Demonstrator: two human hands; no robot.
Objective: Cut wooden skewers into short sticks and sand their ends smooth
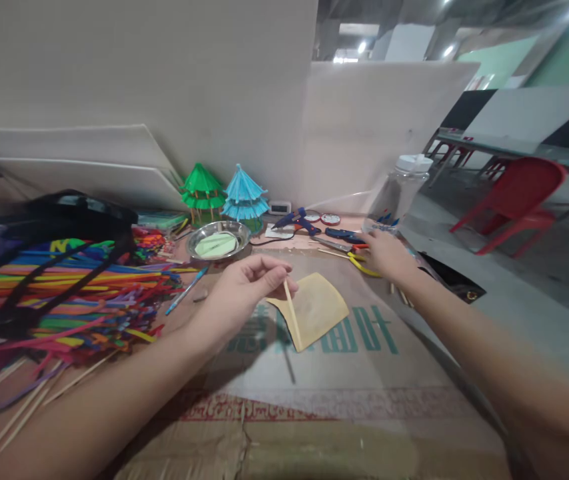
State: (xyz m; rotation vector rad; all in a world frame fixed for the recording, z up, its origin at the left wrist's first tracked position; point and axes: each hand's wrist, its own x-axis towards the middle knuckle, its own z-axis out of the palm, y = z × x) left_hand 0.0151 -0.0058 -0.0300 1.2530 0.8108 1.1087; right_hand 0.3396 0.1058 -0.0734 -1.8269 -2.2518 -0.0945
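My left hand [259, 280] is closed, pinching a thin pale wooden stick [291, 310] between thumb and fingers. The stick slants down along the edge of a pale yellow, fan-shaped flat piece [322, 308], above the brown board; whether the two are joined I cannot tell. My right hand [387, 253] reaches to the tools at the back right, slightly blurred, its fingers stretched out at the red-orange handle of the scissors [337, 245]. Whether they touch it is unclear. Beside it are yellow-handled pliers [363, 268] and a dark blue tool [343, 235].
Bundles of coloured pipe cleaners [79, 287] cover the left side. A blue pen [186, 291], a metal dish [199, 255] with pale green pieces, green [203, 187] and blue [244, 193] paper-roofed models, a glue gun [292, 219] and a clear bottle [399, 190] stand or lie around the board [284, 373].
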